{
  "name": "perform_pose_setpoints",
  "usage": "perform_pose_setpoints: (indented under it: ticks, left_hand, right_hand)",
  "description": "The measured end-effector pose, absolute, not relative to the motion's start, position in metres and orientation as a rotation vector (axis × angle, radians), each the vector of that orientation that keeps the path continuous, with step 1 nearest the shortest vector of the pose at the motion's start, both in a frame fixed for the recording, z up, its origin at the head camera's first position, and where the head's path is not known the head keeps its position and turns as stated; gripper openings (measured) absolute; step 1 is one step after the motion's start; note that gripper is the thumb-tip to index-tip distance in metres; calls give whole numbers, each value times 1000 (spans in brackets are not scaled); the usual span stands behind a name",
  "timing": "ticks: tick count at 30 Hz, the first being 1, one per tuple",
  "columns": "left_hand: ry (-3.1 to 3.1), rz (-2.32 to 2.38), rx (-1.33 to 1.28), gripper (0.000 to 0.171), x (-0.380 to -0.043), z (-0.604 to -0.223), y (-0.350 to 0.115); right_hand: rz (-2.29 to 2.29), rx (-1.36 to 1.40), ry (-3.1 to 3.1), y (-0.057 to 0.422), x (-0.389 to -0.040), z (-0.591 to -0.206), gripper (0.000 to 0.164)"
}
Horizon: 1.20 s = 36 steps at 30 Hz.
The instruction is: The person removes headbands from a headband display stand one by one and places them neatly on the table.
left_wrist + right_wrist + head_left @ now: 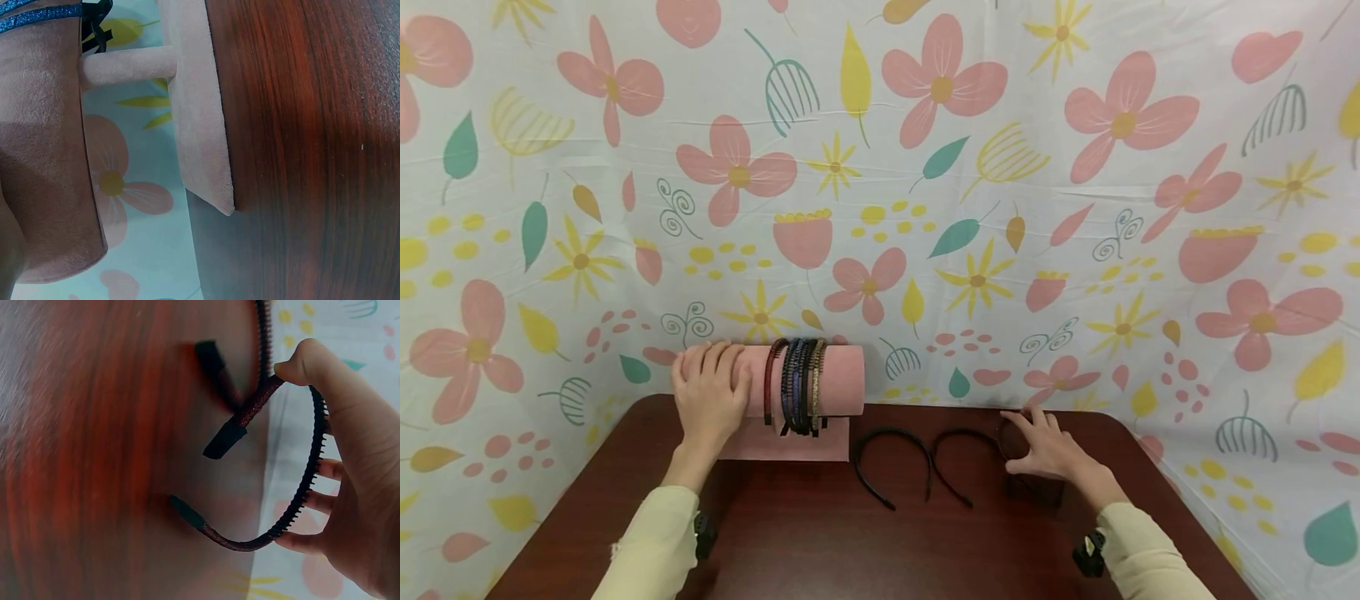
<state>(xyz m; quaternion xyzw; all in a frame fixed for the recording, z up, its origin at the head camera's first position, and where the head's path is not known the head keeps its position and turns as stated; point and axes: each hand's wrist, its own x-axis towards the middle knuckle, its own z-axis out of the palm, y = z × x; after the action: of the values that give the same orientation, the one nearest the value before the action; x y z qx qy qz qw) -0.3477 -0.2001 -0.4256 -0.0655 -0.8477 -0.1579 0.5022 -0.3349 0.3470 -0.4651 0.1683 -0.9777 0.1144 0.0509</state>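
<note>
On the left, my left hand (707,387) grips the end of the pink roll (842,379) of a plush headband stand, fingers over its top and thumb on the front. Several headbands hang round the roll's middle, among them a red one (771,379), blue glittery ones (44,17) and a gold one (815,383). My right hand (1048,446), at the table's right back, holds a dark toothed headband (297,512). Its thumb is on one arm of the band and its fingertips are along the other side. The band's two ends point away from the palm.
Two dark headbands lie on the brown table (820,542), a left one (887,431) beside the stand's pink base (790,447) and another (962,432) nearer my right hand. A flower-patterned cloth (880,208) hangs behind the table's back edge.
</note>
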Motion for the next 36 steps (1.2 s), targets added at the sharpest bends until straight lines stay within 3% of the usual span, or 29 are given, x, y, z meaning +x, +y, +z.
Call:
perform_pose_setpoints:
  ticks: [36]
  left_hand:
    - [-2061, -436, -198, 38, -347, -422, -206]
  right_hand:
    - [415, 435, -3097, 375, -334, -490, 81]
